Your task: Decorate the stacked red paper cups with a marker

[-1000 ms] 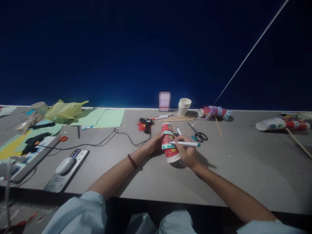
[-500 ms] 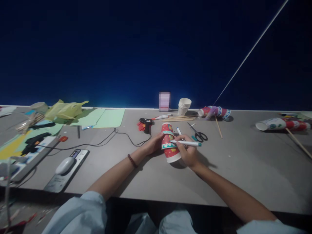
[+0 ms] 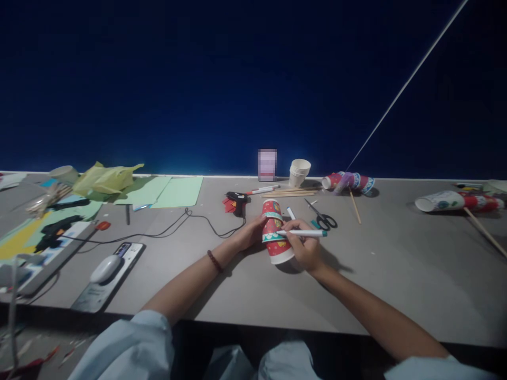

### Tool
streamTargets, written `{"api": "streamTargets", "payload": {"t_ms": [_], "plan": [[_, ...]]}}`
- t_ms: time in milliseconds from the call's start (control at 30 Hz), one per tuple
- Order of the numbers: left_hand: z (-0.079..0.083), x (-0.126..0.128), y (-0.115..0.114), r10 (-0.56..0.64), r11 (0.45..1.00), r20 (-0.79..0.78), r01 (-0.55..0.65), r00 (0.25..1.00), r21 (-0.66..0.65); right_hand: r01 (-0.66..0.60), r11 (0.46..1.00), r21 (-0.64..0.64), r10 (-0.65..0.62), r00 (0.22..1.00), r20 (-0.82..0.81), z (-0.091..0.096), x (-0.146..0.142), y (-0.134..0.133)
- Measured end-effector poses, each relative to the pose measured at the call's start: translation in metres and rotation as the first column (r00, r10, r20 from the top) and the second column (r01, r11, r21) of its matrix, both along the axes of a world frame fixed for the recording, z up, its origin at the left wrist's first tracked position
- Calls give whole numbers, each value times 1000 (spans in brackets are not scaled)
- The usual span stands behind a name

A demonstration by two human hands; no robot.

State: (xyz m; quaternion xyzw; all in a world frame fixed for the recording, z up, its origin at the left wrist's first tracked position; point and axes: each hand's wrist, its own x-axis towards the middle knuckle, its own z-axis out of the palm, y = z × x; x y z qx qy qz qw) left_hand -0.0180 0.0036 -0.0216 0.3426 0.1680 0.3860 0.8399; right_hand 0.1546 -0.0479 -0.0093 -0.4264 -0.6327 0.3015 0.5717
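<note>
A stack of red paper cups (image 3: 280, 252) with teal-and-white bands lies on the table in front of me, its white rim toward me. My left hand (image 3: 250, 235) grips the stack from its left side, the fingertips partly hidden by it. In my right hand (image 3: 306, 245) is a white marker (image 3: 307, 233) with a teal end, held like a pen; its tip touches or almost touches the middle band. Just behind the right hand lie another marker (image 3: 291, 212) and black-handled scissors (image 3: 325, 221).
A black glue gun (image 3: 237, 200), thin wooden sticks (image 3: 289, 194) and stacked white cups (image 3: 300, 171) stand behind. Red cup assemblies (image 3: 362, 183) lie to the right. A power strip (image 3: 59, 256), a phone (image 3: 130, 258), green paper (image 3: 180, 191) and a yellow bag (image 3: 105, 179) occupy the left.
The marker in my right hand has shifted very slightly, its teal end a touch higher. The left hand and the cups stay where they were.
</note>
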Motion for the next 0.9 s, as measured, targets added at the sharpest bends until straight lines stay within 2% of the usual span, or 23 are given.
{"api": "streamTargets", "payload": {"t_ms": [467, 900], "plan": [[1, 0, 1, -10, 1000, -26, 10, 1000, 7, 46, 999, 14, -47, 999, 8, 10, -1, 0], [0, 1, 0, -4, 1000, 4, 4, 1000, 25, -9, 1000, 21, 10, 999, -39, 2, 0, 1]]}}
